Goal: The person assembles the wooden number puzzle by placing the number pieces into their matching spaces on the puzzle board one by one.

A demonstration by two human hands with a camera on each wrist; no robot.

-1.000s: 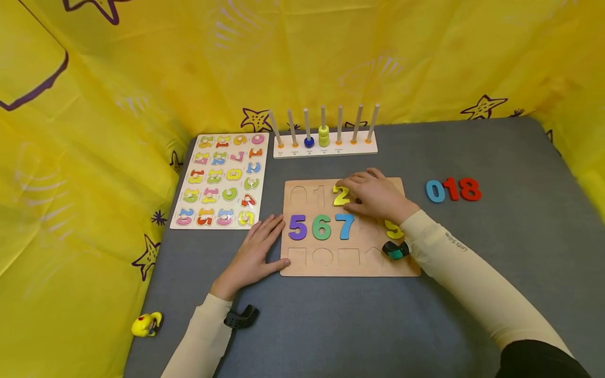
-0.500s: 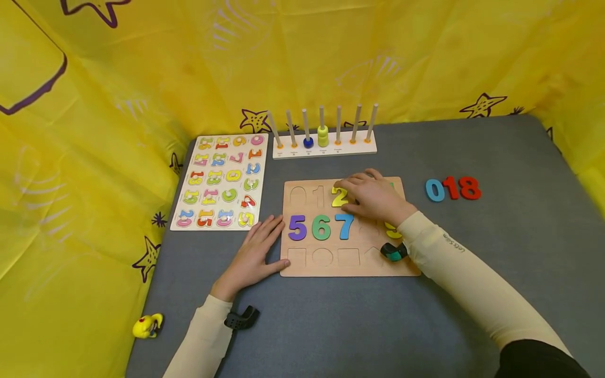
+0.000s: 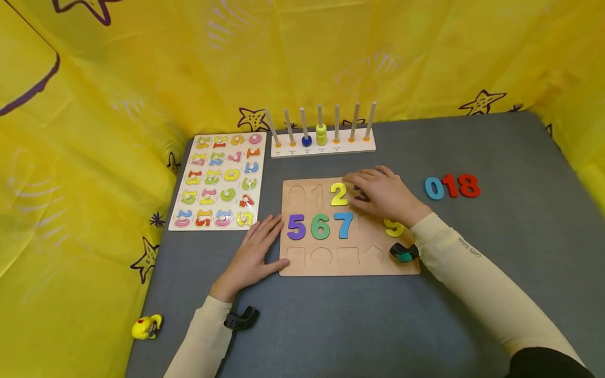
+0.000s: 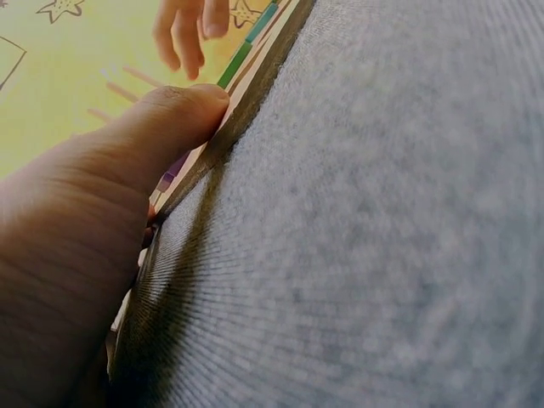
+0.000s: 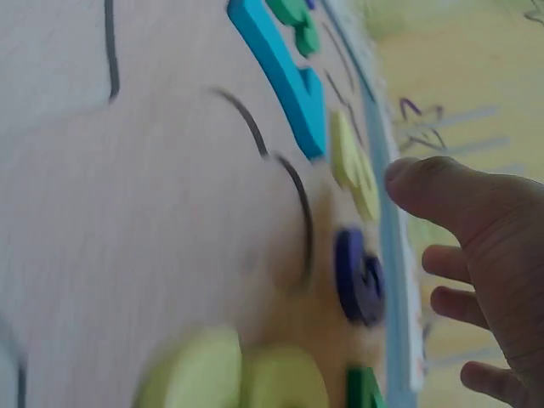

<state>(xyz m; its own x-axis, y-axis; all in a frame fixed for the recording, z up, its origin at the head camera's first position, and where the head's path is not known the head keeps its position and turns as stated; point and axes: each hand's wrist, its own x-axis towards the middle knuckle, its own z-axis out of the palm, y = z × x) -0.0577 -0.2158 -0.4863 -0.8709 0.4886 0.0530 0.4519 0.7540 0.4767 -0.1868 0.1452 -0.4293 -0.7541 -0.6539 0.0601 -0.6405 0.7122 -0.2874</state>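
A wooden number board point(image 3: 350, 269) lies on the grey table. In it sit a yellow 2 point(image 3: 338, 201), a purple 5 point(image 3: 296, 227), a green 6 point(image 3: 320, 227), a blue 7 point(image 3: 343, 226) and a yellow 9 point(image 3: 394, 228). My right hand point(image 3: 388, 197) is over the upper right of the board, fingers loosely spread and holding nothing. A dark purple 3 point(image 5: 348, 276) lies below it in the right wrist view, mostly covered in the head view. My left hand point(image 3: 255, 257) rests along the board's left edge with straight fingers, thumb on its lower corner.
Loose on the table to the right lie a blue 0 point(image 3: 434, 188), a red 1 point(image 3: 450, 186) and a red 8 point(image 3: 469, 186). A second number puzzle point(image 3: 261, 173) is at the back left, beside a peg stand point(image 3: 350, 148). A yellow toy point(image 3: 146, 327) stands at the left edge.
My right hand has let go of the yellow 2 and shifted slightly right, leaving the whole number uncovered. The left hand has stayed in place.
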